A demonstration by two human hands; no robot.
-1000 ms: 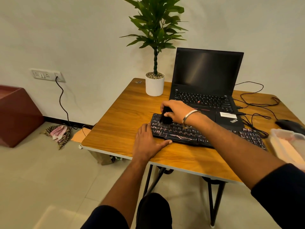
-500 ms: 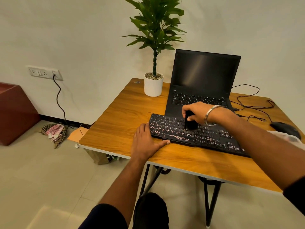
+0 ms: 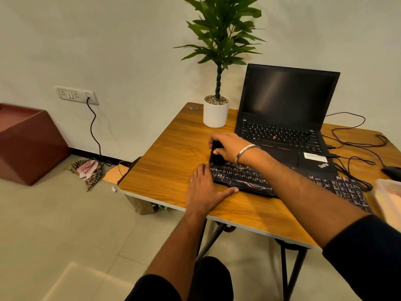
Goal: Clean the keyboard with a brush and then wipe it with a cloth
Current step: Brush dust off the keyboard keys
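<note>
A black keyboard [image 3: 249, 181] with white markings lies on the wooden table [image 3: 173, 166], in front of the laptop. My right hand [image 3: 230, 147] grips a black brush [image 3: 216, 154] and holds it upright on the keyboard's far left end. My left hand [image 3: 204, 193] rests flat on the table at the keyboard's left front corner, thumb stretched along its front edge. My right forearm hides the keyboard's middle. No cloth is seen on the table.
An open black laptop [image 3: 286, 109] stands behind the keyboard, a potted plant [image 3: 217, 111] to its left. Cables [image 3: 355, 148] and a black mouse [image 3: 392, 172] lie at the right, beside a pale plastic container [image 3: 388, 196]. A checked rag [image 3: 87, 170] lies on the floor.
My right hand has swept the brush from the keyboard's middle back to its far left end. My left hand has stayed in place.
</note>
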